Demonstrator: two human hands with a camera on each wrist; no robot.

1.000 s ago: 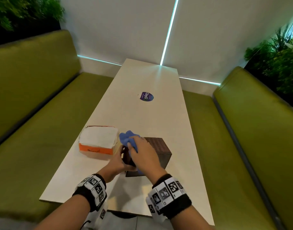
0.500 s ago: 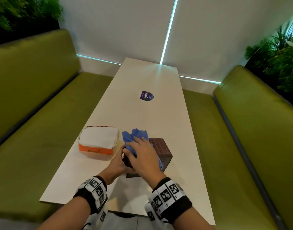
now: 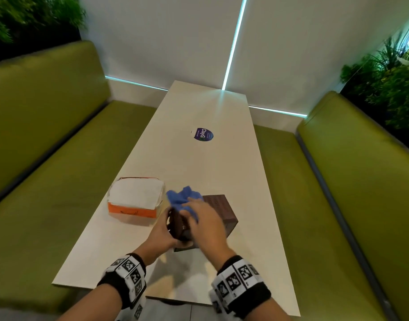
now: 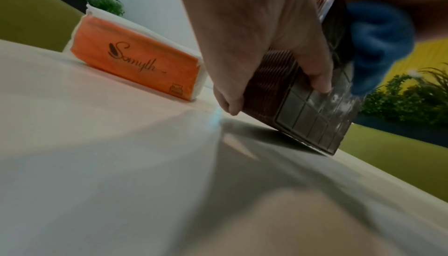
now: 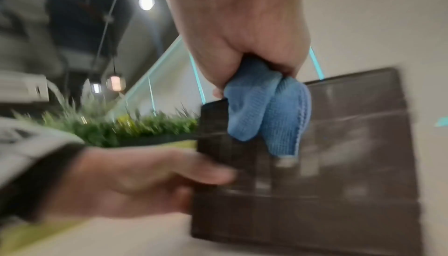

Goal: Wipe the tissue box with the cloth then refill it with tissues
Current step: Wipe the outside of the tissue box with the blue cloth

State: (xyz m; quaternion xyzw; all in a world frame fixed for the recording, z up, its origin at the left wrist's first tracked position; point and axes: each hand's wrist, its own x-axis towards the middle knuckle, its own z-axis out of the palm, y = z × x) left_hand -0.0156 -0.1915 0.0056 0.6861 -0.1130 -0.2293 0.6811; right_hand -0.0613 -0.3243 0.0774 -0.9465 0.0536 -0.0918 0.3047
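wiping is in progress, by my reading. the tissue box [image 3: 218, 210], dark brown with ribbed sides, sits near the front of the table [image 3: 198, 107], tipped up off its base so that one lower edge rests on the surface and its gridded face is turned toward the person. the left hand [image 3: 160, 232] grips the box's left side, thumb on the gridded face, fingers curled round the ribbed wall. the right hand [image 3: 205, 224] has its fingers clenched on the blue cloth [image 3: 182, 200], bunched and pressed against the upper part of the box. the box lies directly under and ahead of the right fingers; its exposed face runs down toward the table, so i judge the next stroke follows that face. the orange tissue pack [image 3: 135, 200] lies just left of the box, nearer the left hand, unopened as far as can be seen.
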